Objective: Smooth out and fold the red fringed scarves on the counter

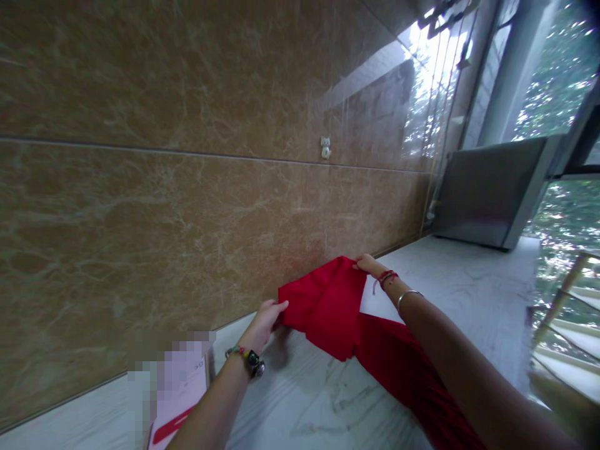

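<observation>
A red cloth (328,306) is stretched between my two hands over a white marbled counter (323,400), close to the brown wall. My left hand (266,322) pinches its left edge, the thumb on top. At the upper right corner, my right hand (368,265) grips the fabric between thumb and fingers. The near part looks folded over in layers. A longer stretch of the same red fabric runs down to the right, passing partly behind my right forearm and out of the bottom of the view.
A pink and white box or printed item (180,387), partly blurred out, lies on the counter at lower left. A grey metal appliance (487,194) stands at the counter's far right end, by the windows. On the brown marbled wall (164,219) sits a small white hook (325,148).
</observation>
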`<state>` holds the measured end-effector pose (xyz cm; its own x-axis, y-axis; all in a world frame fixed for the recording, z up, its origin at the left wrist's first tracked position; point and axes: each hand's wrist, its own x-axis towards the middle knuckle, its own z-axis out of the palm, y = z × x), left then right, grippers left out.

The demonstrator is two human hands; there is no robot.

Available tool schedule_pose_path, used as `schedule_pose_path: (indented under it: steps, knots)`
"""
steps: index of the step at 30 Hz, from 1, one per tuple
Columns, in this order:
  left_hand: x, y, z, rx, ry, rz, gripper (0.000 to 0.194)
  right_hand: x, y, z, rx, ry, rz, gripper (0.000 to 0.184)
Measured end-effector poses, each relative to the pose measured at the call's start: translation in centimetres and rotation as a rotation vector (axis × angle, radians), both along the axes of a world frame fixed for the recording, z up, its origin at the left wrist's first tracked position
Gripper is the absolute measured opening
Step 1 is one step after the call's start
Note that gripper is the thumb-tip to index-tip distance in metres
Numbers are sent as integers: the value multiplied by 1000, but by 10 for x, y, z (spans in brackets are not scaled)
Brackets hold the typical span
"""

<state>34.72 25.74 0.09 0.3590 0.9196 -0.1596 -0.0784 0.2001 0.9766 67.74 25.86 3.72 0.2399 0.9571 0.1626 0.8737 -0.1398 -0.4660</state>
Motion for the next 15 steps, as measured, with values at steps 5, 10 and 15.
schedule_pose_path:
  steps: [5,10,15]
  knots:
    - [0,2,-5,84,116,57,14,-9,4,-14,-59,-7,-136,29]
    - [-6,-5,-2,278,249,193,28,-15,-3,-6,16,-3,-223,30]
    - [-14,-41,8,803,442,126,40,-33,-68,-18,93,67,-133,33]
